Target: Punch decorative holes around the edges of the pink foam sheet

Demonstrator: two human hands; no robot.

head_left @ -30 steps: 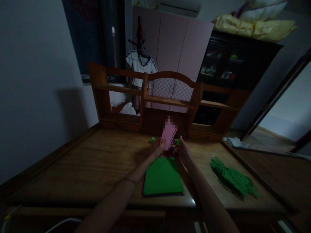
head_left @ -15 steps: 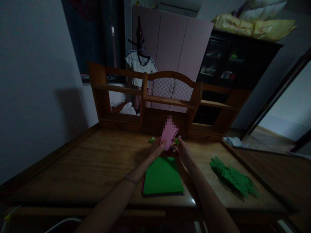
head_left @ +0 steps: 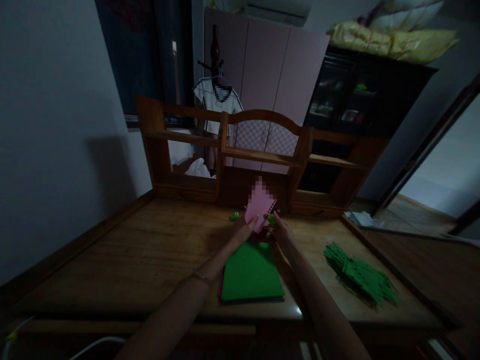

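1. The left grip is pinched on a thin, flat pink paper sheet with a row of dark holes along its right edge; the sheet is held over the wooden counter, beyond a flat green rectangular stack.
2. The right grip appears closed on a small bright-green object, its material unclear.
3. The holed edge faces the right grip and the object, which sits just beside it; whether they touch, I cannot tell.
4. The sheet's long axis runs from the left grip away and upward, tilting slightly right; its far end is pixelated.
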